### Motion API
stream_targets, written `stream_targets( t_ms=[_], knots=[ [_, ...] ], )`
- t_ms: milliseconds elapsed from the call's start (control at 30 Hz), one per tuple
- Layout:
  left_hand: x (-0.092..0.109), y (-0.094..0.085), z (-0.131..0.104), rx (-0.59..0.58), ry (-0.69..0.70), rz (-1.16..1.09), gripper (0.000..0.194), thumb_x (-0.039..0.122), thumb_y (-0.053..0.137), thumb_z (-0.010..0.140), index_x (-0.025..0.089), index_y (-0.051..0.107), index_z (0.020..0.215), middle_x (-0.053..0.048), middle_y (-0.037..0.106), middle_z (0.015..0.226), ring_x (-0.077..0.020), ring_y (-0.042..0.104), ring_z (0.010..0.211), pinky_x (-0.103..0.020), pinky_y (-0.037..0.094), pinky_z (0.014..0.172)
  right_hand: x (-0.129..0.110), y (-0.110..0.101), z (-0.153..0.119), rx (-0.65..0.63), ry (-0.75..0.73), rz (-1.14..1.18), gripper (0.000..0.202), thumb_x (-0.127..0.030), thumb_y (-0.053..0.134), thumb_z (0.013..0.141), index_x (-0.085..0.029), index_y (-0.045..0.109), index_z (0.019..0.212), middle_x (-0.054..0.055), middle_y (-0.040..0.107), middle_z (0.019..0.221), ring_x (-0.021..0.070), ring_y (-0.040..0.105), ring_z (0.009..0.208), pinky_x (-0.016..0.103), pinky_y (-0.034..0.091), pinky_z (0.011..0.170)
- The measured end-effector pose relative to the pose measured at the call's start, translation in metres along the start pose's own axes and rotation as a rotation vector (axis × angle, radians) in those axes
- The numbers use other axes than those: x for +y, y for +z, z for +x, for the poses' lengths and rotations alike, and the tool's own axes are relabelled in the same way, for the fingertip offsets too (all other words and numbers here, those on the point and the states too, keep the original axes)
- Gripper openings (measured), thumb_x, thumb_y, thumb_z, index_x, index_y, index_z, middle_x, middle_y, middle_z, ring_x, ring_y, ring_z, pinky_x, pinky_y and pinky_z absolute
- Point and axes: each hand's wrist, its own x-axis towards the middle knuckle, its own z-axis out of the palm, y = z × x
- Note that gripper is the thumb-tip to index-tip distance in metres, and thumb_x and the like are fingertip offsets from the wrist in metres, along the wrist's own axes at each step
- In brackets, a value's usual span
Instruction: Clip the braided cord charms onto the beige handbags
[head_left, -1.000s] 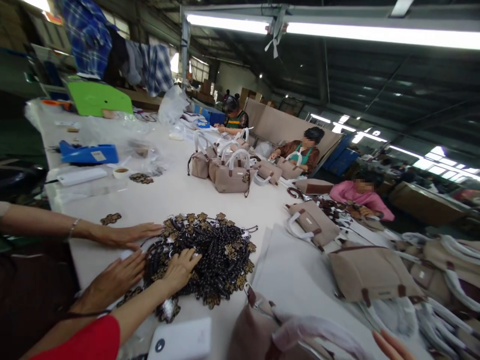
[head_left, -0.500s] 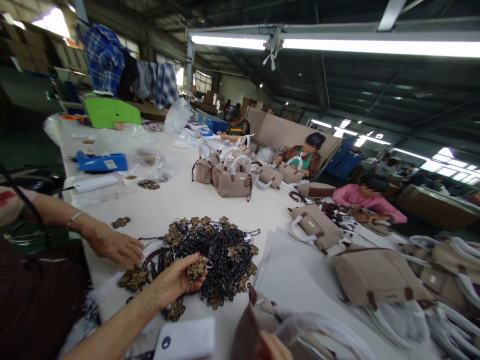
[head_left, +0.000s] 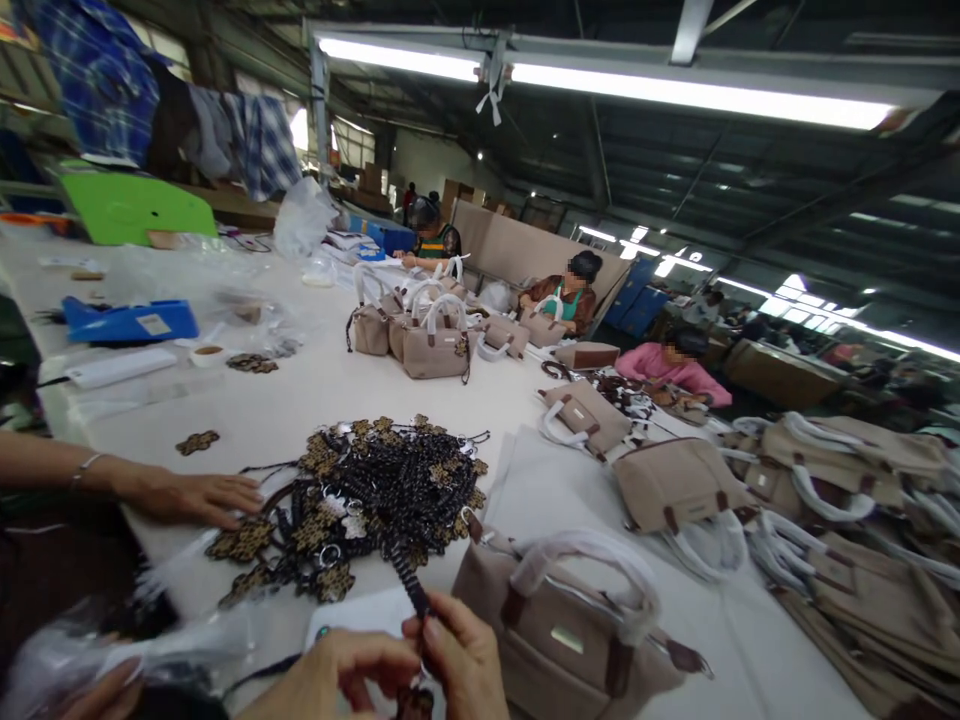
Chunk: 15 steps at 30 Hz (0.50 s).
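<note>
Pinching a braided strap [head_left: 409,580], right hand [head_left: 466,652] low beside bent-fingered left hand [head_left: 330,668]

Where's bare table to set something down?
Bare table shows between the charm pile and the standing bags beyond it; a pale patch also lies between the front bag and the heaped bags at right. It's crowded around the left hand and right hand.

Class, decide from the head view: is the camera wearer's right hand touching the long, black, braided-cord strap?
Touching. The head view shows the right hand with its thumb and fingers closed around the lower end of the strap.
</note>
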Motion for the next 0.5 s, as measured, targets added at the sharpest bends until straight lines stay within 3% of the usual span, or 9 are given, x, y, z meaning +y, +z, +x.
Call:
stream_targets(
  t_ms=[100, 167, 233, 333, 400, 500],
  knots=[
    [0.006, -0.011, -0.001, 0.273, 0.247, 0.33, 0.028, 0.028, 0.06, 0.071, 0.026, 0.067, 0.099, -0.005, 0.067, 0.101, -0.0247, 0.056, 0.095, -0.033, 0.041, 0.086, -0.007, 0.001, -0.014, 0.052, -0.204, -0.31, 0.033, -0.046, 0.062, 0.072, -0.016, 0.07, 0.086, 0.001, 0.058, 0.068, 0.0061, 0.049, 0.043, 0.019, 0.036, 0.041],
    [0.011, -0.011, 0.004, 0.284, 0.382, 0.486, 0.041, 0.024, 0.064, 0.068, 0.028, 0.063, 0.109, -0.006, 0.062, 0.114, -0.028, 0.049, 0.109, -0.037, 0.031, 0.098, -0.014, 0.006, -0.021, 0.092, -0.39, -0.504, 0.022, -0.038, 0.06, 0.075, -0.02, 0.071, 0.081, 0.0, 0.056, 0.067, 0.0081, 0.051, 0.05, 0.02, 0.04, 0.048],
    [0.016, -0.006, 0.01, 0.171, 0.341, 0.518, 0.037, 0.025, 0.062, 0.07, 0.025, 0.064, 0.107, -0.007, 0.066, 0.102, -0.0256, 0.055, 0.097, -0.034, 0.038, 0.09, -0.021, 0.007, -0.028, 0.125, -0.452, -0.543, 0.018, -0.033, 0.062, 0.073, -0.021, 0.07, 0.083, 0.001, 0.058, 0.069, 0.0107, 0.053, 0.059, 0.022, 0.043, 0.056],
    [0.021, 0.005, 0.014, 0.046, 0.168, 0.32, 0.024, 0.032, 0.047, 0.081, 0.018, 0.066, 0.084, -0.001, 0.061, 0.064, -0.0143, 0.053, 0.061, -0.022, 0.039, 0.06, -0.025, 0.0, -0.037, 0.13, -0.3, -0.246, 0.034, -0.036, 0.07, 0.066, -0.019, 0.064, 0.094, 0.002, 0.062, 0.075, 0.0116, 0.057, 0.059, 0.023, 0.046, 0.055],
    [0.021, 0.011, 0.014, 0.029, 0.094, 0.116, 0.028, 0.037, 0.046, 0.081, 0.016, 0.063, 0.073, 0.003, 0.053, 0.054, -0.0104, 0.046, 0.051, -0.019, 0.034, 0.052, -0.022, -0.006, -0.042, 0.121, -0.213, -0.043, 0.044, -0.037, 0.076, 0.059, -0.017, 0.061, 0.095, 0.003, 0.064, 0.074, 0.0113, 0.057, 0.056, 0.023, 0.047, 0.052],
    [0.018, 0.018, 0.014, 0.07, 0.046, -0.146, 0.034, 0.048, 0.053, 0.073, 0.014, 0.06, 0.07, 0.004, 0.049, 0.051, -0.0088, 0.041, 0.047, -0.019, 0.03, 0.048, -0.012, -0.012, -0.045, 0.162, -0.132, 0.079, 0.046, -0.034, 0.081, 0.053, -0.016, 0.061, 0.091, 0.001, 0.064, 0.065, 0.0096, 0.054, 0.046, 0.021, 0.044, 0.042]
  ],
)
